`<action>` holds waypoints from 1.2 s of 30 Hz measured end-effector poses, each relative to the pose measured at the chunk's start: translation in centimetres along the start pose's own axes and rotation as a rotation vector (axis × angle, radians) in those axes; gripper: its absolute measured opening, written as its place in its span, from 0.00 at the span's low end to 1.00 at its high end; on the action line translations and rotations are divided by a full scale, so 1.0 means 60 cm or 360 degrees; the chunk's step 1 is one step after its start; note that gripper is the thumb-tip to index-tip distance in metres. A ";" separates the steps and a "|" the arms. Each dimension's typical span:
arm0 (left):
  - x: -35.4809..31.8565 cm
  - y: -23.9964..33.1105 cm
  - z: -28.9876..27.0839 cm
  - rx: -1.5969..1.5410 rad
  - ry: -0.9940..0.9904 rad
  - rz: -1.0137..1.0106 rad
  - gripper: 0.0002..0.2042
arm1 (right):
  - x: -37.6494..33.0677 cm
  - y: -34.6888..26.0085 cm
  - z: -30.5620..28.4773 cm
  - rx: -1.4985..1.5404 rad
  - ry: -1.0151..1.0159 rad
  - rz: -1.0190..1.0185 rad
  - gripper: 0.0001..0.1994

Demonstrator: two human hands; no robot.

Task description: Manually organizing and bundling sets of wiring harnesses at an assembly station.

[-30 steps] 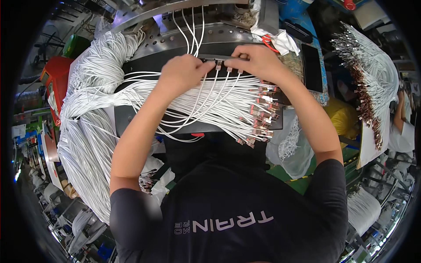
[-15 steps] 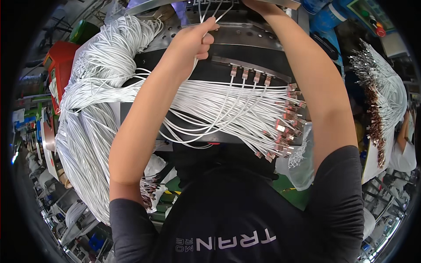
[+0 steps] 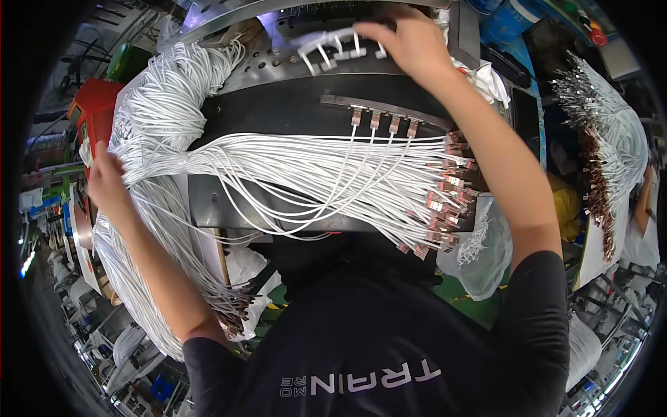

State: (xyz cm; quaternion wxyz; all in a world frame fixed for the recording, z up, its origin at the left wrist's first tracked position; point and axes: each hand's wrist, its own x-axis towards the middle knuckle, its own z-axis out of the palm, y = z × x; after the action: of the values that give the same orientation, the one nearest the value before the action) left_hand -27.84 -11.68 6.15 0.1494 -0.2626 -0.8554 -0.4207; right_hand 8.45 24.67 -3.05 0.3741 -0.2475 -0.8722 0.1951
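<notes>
My right hand (image 3: 410, 42) reaches up to the machine at the top and holds a row of white moulded cable ends (image 3: 340, 45). My left hand (image 3: 105, 182) is far out to the left, resting on the big hank of white cables (image 3: 156, 118) that hangs over the bench edge. A fan of white cables (image 3: 326, 174) lies across the dark bench plate (image 3: 278, 111), their metal connector ends (image 3: 445, 194) bunched at the right. Several connectors (image 3: 382, 121) sit in a metal fixture bar.
A red box (image 3: 94, 104) stands at the left behind the cable hank. A second bundle of cables with metal ends (image 3: 601, 139) hangs at the right. A clear plastic bag (image 3: 486, 257) hangs below the bench, and another person's arm (image 3: 646, 194) shows at the right edge.
My left hand left the machine at the top and swung down to the cable hank at the left. My right hand stayed up at the machine, now holding moulded ends.
</notes>
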 end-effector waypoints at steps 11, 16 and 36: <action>-0.404 0.270 0.186 -0.0488 -0.1133 0.1498 0.12 | -0.185 -0.059 -0.150 -0.0201 -0.0858 0.0161 0.14; -0.387 0.271 0.199 -0.0478 -0.1132 0.1355 0.09 | -0.145 -0.064 -0.104 -0.0036 -0.0636 0.0131 0.13; -0.143 0.295 0.411 -0.0045 -0.1560 0.0712 0.24 | 0.102 -0.001 0.032 -0.0049 -0.0527 0.0218 0.19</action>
State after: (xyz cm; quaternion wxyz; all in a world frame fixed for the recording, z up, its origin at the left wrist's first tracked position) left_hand -11.49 14.23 -1.45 -0.1850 -0.6060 -0.7423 -0.2182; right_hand 3.34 27.86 -0.88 0.2072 -0.2766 -0.9059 0.2448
